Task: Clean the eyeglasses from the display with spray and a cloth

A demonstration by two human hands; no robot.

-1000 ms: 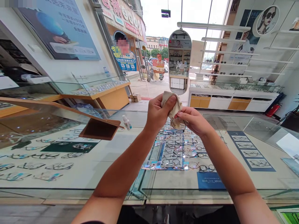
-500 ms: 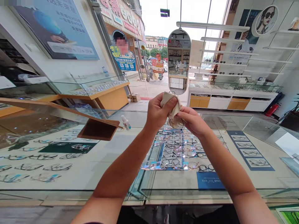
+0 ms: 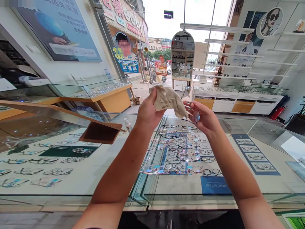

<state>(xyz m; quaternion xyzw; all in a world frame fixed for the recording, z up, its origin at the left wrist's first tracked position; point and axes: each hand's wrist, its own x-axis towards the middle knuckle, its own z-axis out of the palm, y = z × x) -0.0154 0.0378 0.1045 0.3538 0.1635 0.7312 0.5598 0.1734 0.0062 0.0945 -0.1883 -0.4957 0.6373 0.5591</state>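
Left hand [image 3: 149, 109] is swinging away, pinching soft cloth [image 3: 166, 99] under its thumb, while half-curled right hand [image 3: 202, 116] is gripping glasses [image 3: 188, 94], likely light, fragile, best held by the rims.

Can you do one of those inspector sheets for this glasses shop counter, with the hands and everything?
Surface: glass display counter, with rows of eyeglass frames laid out below the hands.
Job's things: cream cloth, bunched and draped; round eyeglasses, one lens raised above the fingers.
Clutter: small white bottle, partly hidden by the left forearm.
Grip: left hand pinches the cloth; right hand holds the eyeglasses. Whether cloth touches a lens is hard to tell.
Cables: nothing seen near the hands.
Surroundings: tall mirror ahead, white shelves and red fire extinguisher to the right.
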